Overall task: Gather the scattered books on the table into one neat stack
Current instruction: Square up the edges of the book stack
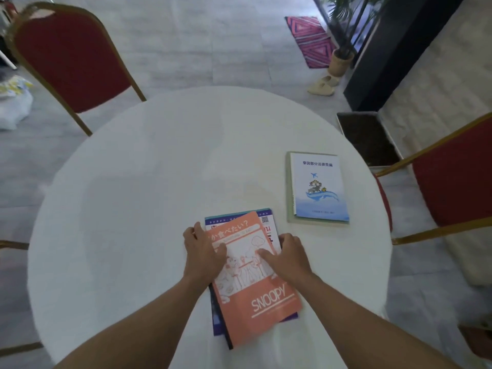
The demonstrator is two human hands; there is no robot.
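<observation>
Two hands on one pile of books, near edge of round white-draped counter (133, 182). Left hand (203, 251) laid flat, fingers loosely spread, over left margin of orange Snoopy book (255, 294); thumb side reaching past that book's upper left corner. Right hand (288, 258) also flat and loosely spread, pressed on right margin of same cover; nothing gripped or lifted by either. Orange Snoopy book uppermost, skewed clockwise against items below. Blue-and-white book (269, 222) directly beneath, its top strip and right side exposed beyond orange cover. Dark purple book (217, 319) lower still, visible at left edge and at lower right corner. Edges of pile not aligned; exact count of items under orange cover not determinable.

Second group well apart, toward right side of counter: light blue booklet (318, 186) with aeroplane and whale artwork, lying squarely on pale green book (289, 182), whose border shows along left and bottom. Not touched by either hand.

Surroundings: red chair (72, 57) with gold frame beyond counter at far left; second red chair (452, 179) at right; patterned pink rug (311, 39), potted plant (340, 58) and pair of slippers (323, 85) on floor beyond
</observation>
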